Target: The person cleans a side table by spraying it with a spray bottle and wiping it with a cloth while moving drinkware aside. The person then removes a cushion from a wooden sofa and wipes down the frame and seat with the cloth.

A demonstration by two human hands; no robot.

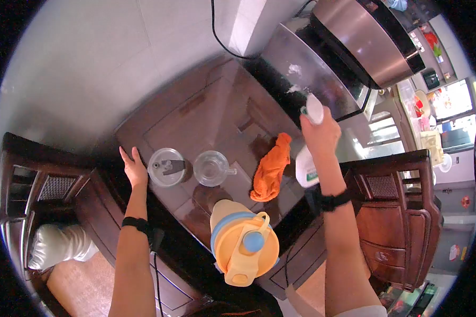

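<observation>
My right hand [322, 134] is wrapped round a white spray bottle [305, 168], its white head showing above my fingers. The bottle points toward the side of a dark, shiny appliance [322, 68], where white foam [294, 79] clings. My left hand [135, 168] has its fingers apart at the table's left edge and holds nothing. Beside it stands a clear container with a grey lid part [166, 167], then a clear glass mug [211, 169]. A crumpled orange cloth [271, 169] lies between the mug and the spray bottle.
A yellow and blue drinking bottle [244, 243] stands at the near edge of the dark wooden table [195, 116]. Wooden chairs [391, 222] flank the table. A black cable [214, 31] hangs along the wall, and a white cushion [61, 244] lies at the left.
</observation>
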